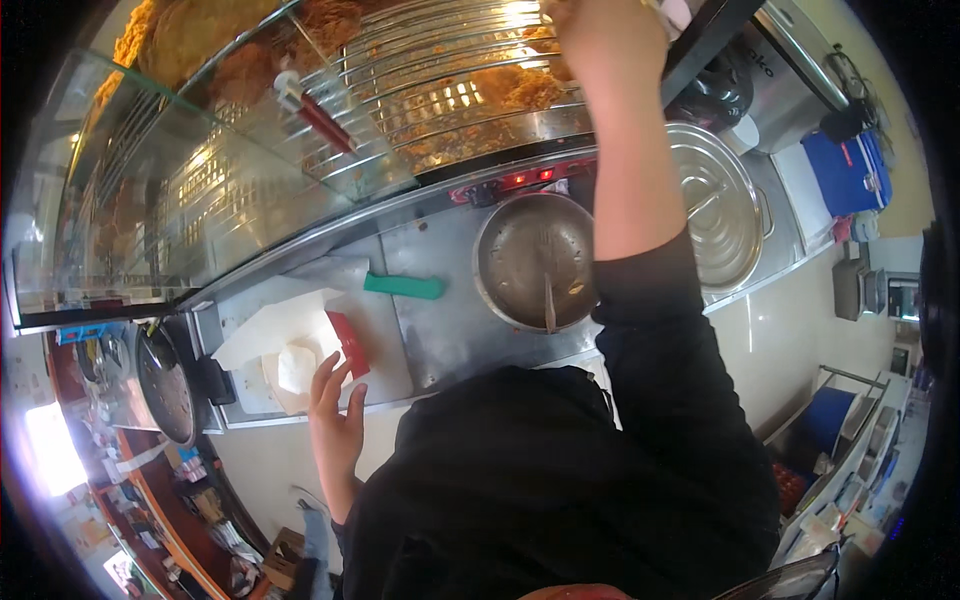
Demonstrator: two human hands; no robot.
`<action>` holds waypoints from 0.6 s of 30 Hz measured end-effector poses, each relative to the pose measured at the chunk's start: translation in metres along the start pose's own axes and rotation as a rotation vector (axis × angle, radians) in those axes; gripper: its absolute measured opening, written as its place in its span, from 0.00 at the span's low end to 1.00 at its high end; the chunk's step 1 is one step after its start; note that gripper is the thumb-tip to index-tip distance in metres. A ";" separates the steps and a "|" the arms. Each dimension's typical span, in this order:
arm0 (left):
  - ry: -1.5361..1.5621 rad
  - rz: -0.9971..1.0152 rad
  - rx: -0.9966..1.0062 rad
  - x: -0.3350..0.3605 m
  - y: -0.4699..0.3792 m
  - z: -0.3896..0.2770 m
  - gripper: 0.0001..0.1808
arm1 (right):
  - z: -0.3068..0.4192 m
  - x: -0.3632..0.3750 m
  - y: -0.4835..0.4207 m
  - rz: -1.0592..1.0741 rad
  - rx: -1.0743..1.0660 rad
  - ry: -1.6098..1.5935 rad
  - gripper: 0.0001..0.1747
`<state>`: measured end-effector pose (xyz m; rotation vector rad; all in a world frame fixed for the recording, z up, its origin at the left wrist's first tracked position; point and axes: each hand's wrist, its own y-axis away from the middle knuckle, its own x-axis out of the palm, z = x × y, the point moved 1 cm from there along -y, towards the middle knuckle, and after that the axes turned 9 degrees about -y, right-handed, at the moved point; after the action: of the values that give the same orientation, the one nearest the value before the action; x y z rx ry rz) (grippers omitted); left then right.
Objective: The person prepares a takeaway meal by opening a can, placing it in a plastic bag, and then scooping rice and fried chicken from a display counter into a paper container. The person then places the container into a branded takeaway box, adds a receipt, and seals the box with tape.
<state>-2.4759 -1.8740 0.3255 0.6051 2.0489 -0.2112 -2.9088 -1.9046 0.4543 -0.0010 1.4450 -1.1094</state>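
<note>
At the left of the counter, my left hand [334, 412] has its fingers apart beside an unfolded paper food box [270, 319] with a red panel [346, 343]. Its fingertips overlap the box edge; whether they touch is unclear. A white mound, perhaps rice [297, 367], sits on the paper. My right hand [611, 37] reaches up to the wire rack of the heated display case, near fried pieces of food [531, 88]. The top of the picture cuts off its fingers, so any hold is hidden. Between my hands lies a green-handled knife or cleaver [405, 286], its blade partly under the paper.
A steel bowl [510, 255] with a fork [549, 296] in it stands below my right forearm. Right of it is a large round metal lid [720, 232]. The glass case [247, 187] overhangs the counter [442, 345], with tongs or a similar red-handled tool [322, 120] across it.
</note>
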 end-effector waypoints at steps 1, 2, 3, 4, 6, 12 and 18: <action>0.017 0.006 -0.008 0.000 -0.001 0.002 0.18 | -0.003 0.000 -0.003 0.064 0.013 0.060 0.10; 0.010 -0.011 0.001 -0.001 0.000 0.003 0.18 | -0.002 0.001 -0.006 0.128 0.014 0.112 0.11; 0.004 -0.015 0.020 -0.001 -0.002 0.002 0.18 | -0.007 -0.006 -0.004 0.094 -0.027 0.097 0.13; 0.000 -0.019 0.039 -0.001 -0.004 0.001 0.18 | -0.007 -0.011 -0.001 0.059 -0.068 0.082 0.14; -0.004 -0.041 0.052 -0.001 -0.003 0.008 0.18 | 0.014 -0.010 0.010 -0.222 -0.229 0.119 0.14; -0.008 -0.028 0.033 -0.005 -0.001 0.012 0.18 | 0.089 0.003 0.020 0.253 -0.087 -0.143 0.17; 0.019 -0.054 -0.010 -0.008 0.005 0.017 0.18 | 0.113 -0.007 -0.005 0.514 -0.221 -0.288 0.16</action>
<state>-2.4569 -1.8790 0.3236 0.5479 2.0853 -0.2281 -2.8237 -1.9710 0.4873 0.0500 1.2069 -0.5043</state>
